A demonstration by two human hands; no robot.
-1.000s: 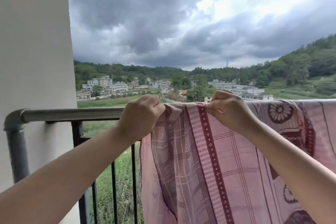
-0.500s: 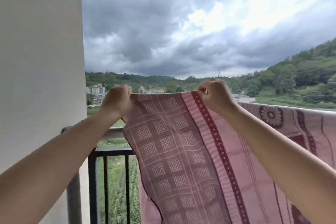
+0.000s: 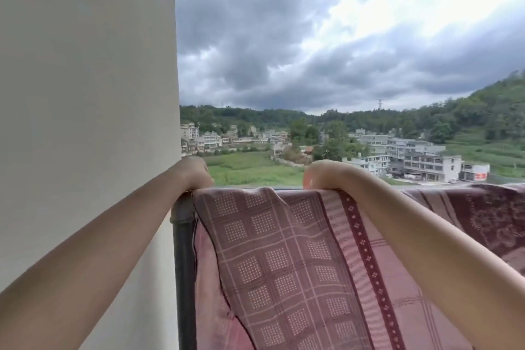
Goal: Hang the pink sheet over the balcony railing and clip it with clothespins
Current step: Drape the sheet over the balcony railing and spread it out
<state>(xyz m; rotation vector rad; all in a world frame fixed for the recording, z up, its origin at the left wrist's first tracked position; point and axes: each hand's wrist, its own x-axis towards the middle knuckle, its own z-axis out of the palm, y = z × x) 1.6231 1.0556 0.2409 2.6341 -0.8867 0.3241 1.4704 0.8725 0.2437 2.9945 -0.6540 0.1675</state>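
Note:
The pink sheet (image 3: 284, 258), checked with dotted squares and a dark red border stripe, drapes over the balcony railing (image 3: 184, 236) and hangs down toward me. My left hand (image 3: 196, 172) reaches over the rail at the sheet's left corner, fingers curled down behind the top edge. My right hand (image 3: 321, 173) bends over the rail further right, its fingers hidden behind the fabric. Both hands seem to grip the sheet on the far side. No clothespins are visible.
A pale wall (image 3: 85, 122) fills the left side, right against the dark railing post. Beyond the rail lie green fields, white buildings (image 3: 420, 159) and wooded hills under heavy cloud. The sheet continues along the rail to the right (image 3: 488, 213).
The sheet was lifted off the rail, shifted left and laid back down, so its corner now sits by the wall end. Both hands moved from pinching the near edge to reaching over the rail.

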